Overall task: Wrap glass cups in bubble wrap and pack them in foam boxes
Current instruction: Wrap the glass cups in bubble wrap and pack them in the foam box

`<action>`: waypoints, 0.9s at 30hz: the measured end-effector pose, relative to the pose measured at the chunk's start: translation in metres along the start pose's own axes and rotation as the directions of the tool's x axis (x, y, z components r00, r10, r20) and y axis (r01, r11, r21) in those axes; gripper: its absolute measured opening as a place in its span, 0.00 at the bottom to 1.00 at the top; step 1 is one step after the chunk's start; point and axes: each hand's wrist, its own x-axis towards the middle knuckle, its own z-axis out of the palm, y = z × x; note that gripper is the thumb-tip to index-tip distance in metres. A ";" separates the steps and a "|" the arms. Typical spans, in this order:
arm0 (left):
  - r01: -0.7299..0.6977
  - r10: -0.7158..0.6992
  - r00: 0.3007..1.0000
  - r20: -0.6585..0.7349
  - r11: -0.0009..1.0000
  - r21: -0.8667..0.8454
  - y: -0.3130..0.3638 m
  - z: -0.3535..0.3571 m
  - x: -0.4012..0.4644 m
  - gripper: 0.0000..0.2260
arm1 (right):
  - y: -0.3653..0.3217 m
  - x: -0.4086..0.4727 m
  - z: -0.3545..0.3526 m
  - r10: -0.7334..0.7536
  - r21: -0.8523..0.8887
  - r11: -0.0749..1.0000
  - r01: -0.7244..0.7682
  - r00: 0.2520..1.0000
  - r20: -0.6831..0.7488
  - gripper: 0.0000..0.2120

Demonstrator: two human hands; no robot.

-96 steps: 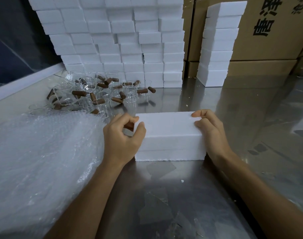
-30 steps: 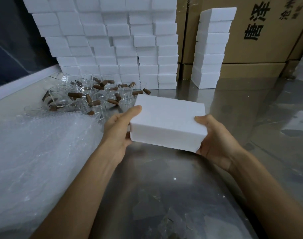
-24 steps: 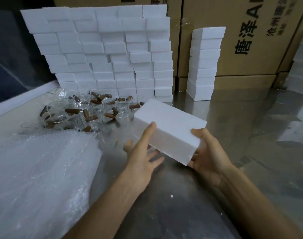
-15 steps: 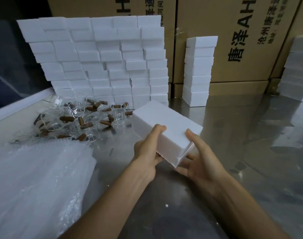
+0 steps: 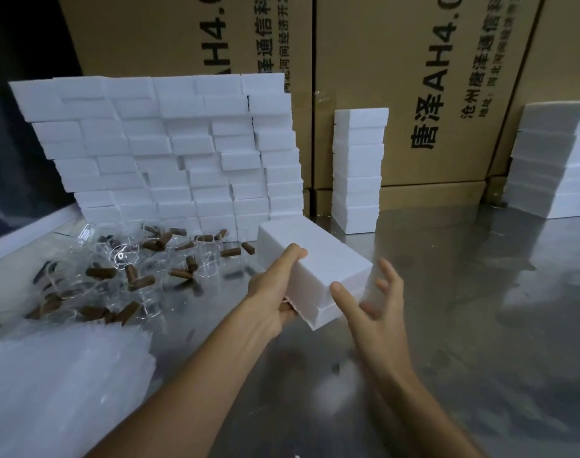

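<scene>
Above the steel worktop (image 5: 463, 325), your left hand (image 5: 275, 302) grips the foam box (image 5: 315, 272), long axis pointing away, while your open right hand (image 5: 371, 312) hovers beside its near corner.

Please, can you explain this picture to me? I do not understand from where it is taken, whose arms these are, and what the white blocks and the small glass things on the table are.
The camera sits on a person's head and looks down at their own two arms; there is no machine. The left hand grips a white foam box lifted above the metal table. The right hand is open beside it. On the table's left lie glass cups with brown handles and a bubble wrap pile. Behind stand stacked foam boxes and cardboard cartons.
</scene>
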 end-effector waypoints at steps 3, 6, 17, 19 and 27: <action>0.038 -0.038 0.999 0.018 0.999 0.037 0.015 0.014 0.007 0.24 | 0.006 0.008 0.000 -0.307 -0.228 0.919 0.320 0.947 0.093 0.39; 0.093 -0.097 0.993 0.061 0.993 0.069 0.028 0.025 0.016 0.23 | 0.010 0.020 -0.003 -0.391 -0.407 0.817 0.409 0.911 0.132 0.46; 0.175 -0.184 0.979 0.084 0.979 0.106 0.035 0.038 0.042 0.17 | 0.017 0.048 -0.005 -0.298 -0.600 0.732 0.323 0.944 0.144 0.49; 0.192 -0.202 0.975 0.093 0.975 0.109 0.034 0.038 0.045 0.17 | 0.019 0.052 -0.005 -0.314 -0.639 0.693 0.335 0.937 0.150 0.51; 0.246 -0.258 0.961 0.104 0.963 0.110 0.034 0.033 0.058 0.22 | 0.018 0.072 -0.005 -0.674 -0.802 0.210 0.560 0.677 0.297 0.42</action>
